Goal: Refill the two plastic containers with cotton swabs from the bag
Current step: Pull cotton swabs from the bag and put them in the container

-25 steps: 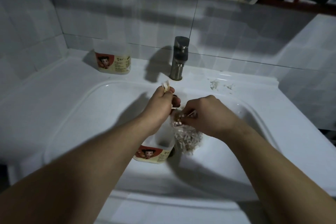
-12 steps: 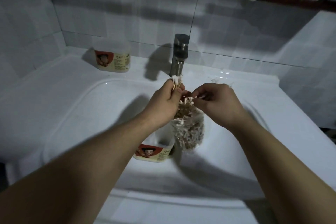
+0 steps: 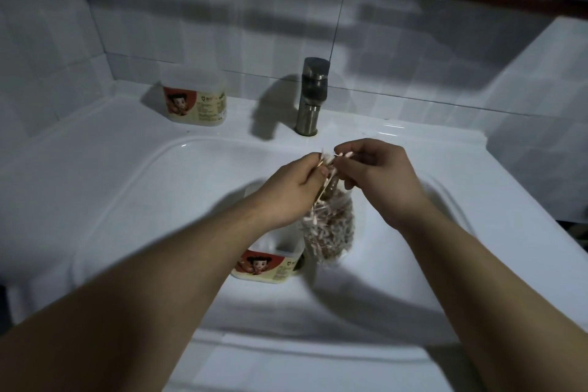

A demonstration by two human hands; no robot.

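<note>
left hand [image 3: 294,189]: fingers curled round a small bunch of cotton swabs [image 3: 322,197] and, seemingly, the neck of the bag [image 3: 334,232]; raised to let the bag hang free.
right hand [image 3: 378,175]: thumb and fingertips pinched on a few swabs just above the bag's mouth, remaining fingers loosely bent; probably placed there to pass small lots across to the left-hand bunch.
bag: clear, well filled with swabs, hanging over the basin just beside the open container [image 3: 270,266]; probably kept near for a short transfer.
open container: lidless, standing in the sink [image 3: 133,200] beneath the left wrist, partly hidden by it; fill level not discernible.
second container [image 3: 194,99]: on the ledge left of the faucet [image 3: 313,95], well apart from both hands; apparently lidded, contents not discernible.
sink: white basin below the work, likely to catch dropped swabs.
</note>
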